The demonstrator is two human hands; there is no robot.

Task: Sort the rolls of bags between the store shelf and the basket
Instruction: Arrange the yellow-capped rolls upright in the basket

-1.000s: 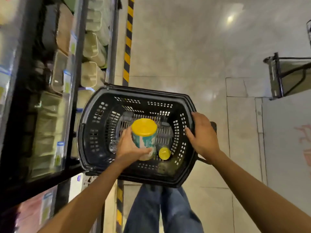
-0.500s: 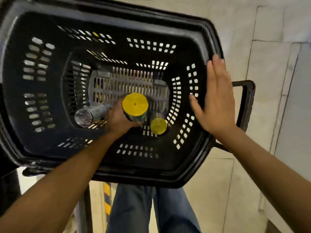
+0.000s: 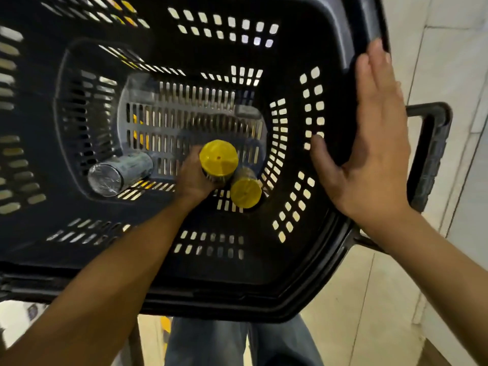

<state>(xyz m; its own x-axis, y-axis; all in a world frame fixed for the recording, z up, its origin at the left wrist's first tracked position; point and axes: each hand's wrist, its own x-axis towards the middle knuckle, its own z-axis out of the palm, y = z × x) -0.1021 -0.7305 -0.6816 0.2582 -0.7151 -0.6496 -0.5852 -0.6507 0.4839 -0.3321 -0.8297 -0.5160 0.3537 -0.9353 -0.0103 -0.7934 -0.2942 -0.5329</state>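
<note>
Left hand (image 3: 194,178) grips a yellow-capped roll (image 3: 218,159) low in the basket (image 3: 303,294), probably parking it; flat right hand (image 3: 369,146) steadies the rim.

Left hand (image 3: 194,178) around yellow-capped roll (image 3: 218,158) inside black basket (image 3: 264,294)

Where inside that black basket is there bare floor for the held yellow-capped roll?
In the black plastic basket, the far half of the slotted floor, beyond the three rolls, is bare. A narrower gap lies between the silver roll and the left hand. The near right corner is crowded: the held yellow-capped roll sits beside a second yellow-capped roll.
</note>
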